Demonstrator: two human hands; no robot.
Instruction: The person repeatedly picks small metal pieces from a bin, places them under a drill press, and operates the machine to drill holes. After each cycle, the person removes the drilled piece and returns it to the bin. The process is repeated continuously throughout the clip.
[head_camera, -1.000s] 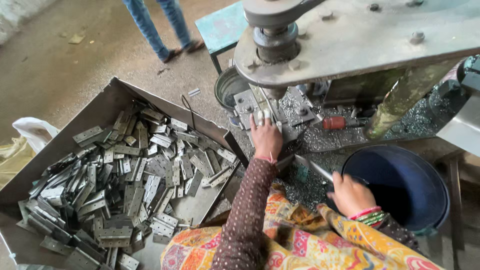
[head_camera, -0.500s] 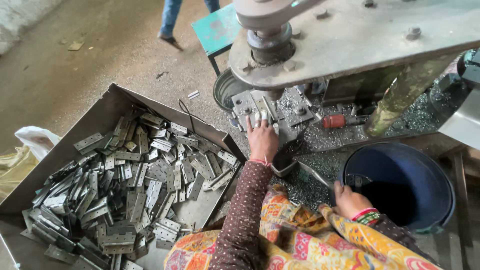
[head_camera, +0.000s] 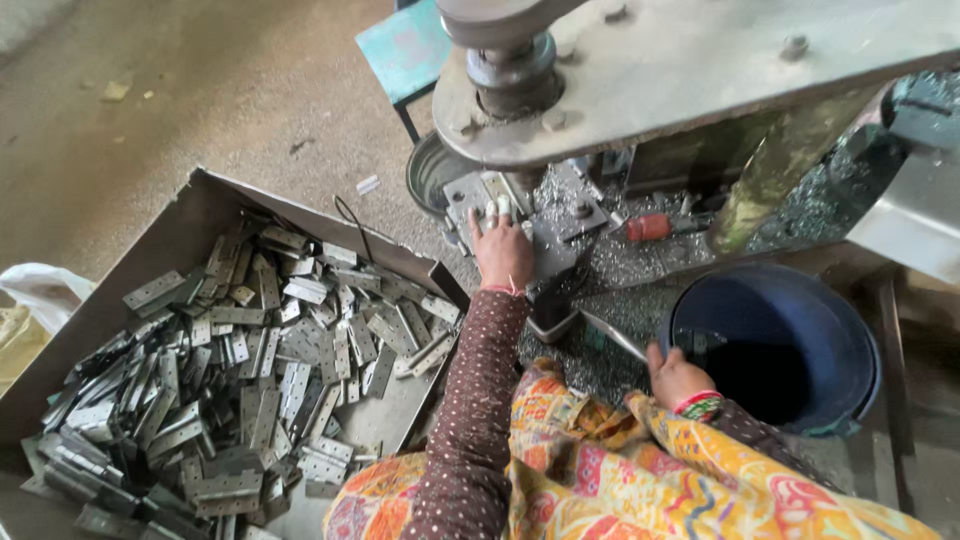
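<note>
Two hands work at different depths. Nearest you, your right hand (head_camera: 678, 375) curls around a thin metal rod (head_camera: 612, 335) beside the blue bucket (head_camera: 780, 340). To your left, the tray (head_camera: 200, 205) keeps flat metal plates (head_camera: 260, 380) within reach. Farther out, your left hand (head_camera: 503, 248) lies flat, taped fingers (head_camera: 497, 212) pressing a plate on the press bed (head_camera: 560, 225) under the ram (head_camera: 510, 65).

metal plate (head_camera: 497, 196) | flat, grey | on press bed | under fingertips

A metal tray (head_camera: 190, 225) heaped with flat grey hinge plates (head_camera: 250, 370), a dark blue bucket (head_camera: 800, 320), a red-handled tool (head_camera: 650, 227) and a teal stool (head_camera: 405, 50).
</note>
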